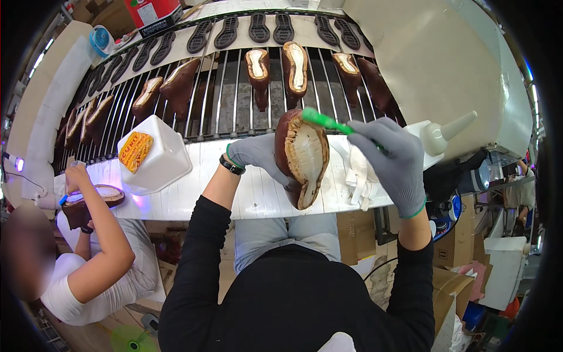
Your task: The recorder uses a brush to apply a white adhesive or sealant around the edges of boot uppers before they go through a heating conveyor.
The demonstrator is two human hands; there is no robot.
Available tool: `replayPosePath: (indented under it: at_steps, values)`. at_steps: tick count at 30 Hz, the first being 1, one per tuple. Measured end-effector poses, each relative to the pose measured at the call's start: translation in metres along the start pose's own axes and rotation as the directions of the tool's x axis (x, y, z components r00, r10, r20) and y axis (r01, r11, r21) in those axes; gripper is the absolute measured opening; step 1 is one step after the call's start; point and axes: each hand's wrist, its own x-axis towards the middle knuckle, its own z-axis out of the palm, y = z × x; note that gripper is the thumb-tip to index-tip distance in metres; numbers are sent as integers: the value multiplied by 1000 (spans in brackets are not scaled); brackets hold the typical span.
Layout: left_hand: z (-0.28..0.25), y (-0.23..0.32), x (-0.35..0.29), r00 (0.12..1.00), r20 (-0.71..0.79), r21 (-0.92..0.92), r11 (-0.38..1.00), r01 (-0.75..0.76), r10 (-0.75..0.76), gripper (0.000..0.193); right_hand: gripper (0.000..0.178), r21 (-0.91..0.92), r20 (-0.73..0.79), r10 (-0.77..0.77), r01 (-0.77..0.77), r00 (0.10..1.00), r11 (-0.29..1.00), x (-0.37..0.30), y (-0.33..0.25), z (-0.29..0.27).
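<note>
Both grips are closed on things: the left hand (258, 154), in a grey knit glove with a black band at the wrist, clasps a dark brown shoe upper (302, 157) turned bottom-up, so that its pale, wrinkled underside faces the camera, while the right hand (394, 159), gloved alike with a green cuff, is curled around the handle of a bright green brush (326, 122). The brush head lies at the upper edge of the shoe, though whether the bristles touch the surface is hard to make out, and most of the handle is hidden inside the fist. The shoe is held in the air just above the white slatted desk (258, 193); the left fingers are mostly hidden behind it. On the desk to the left stands a tilted white plastic jug with a yellow label (153, 155), and to the right a white spouted plastic bottle (443, 134), partly covered by the right hand, with crumpled white cloth (360, 176) beside it. Beyond, a metal rod conveyor (234, 94) carries more brown shoe uppers (295, 67), and black rubber soles (258, 28) line its far edge. At the lower left another person's hand (76, 176) holds a similar shoe (97, 199), with most of that person cut off by the rim.
</note>
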Motion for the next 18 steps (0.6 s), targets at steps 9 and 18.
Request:
replayPosePath:
  at_steps: [9, 18]
  values:
    - [-11, -27, -6, 996, -63, 259, 965, -47, 65, 85, 17, -22, 427, -189, 219, 885, 976, -6, 19, 4]
    - [-3, -143, -74, 775, -573, -393, 919, 24, -265, 75, 21, -384, -114, 548, -545, 829, 745, -131, 146, -19]
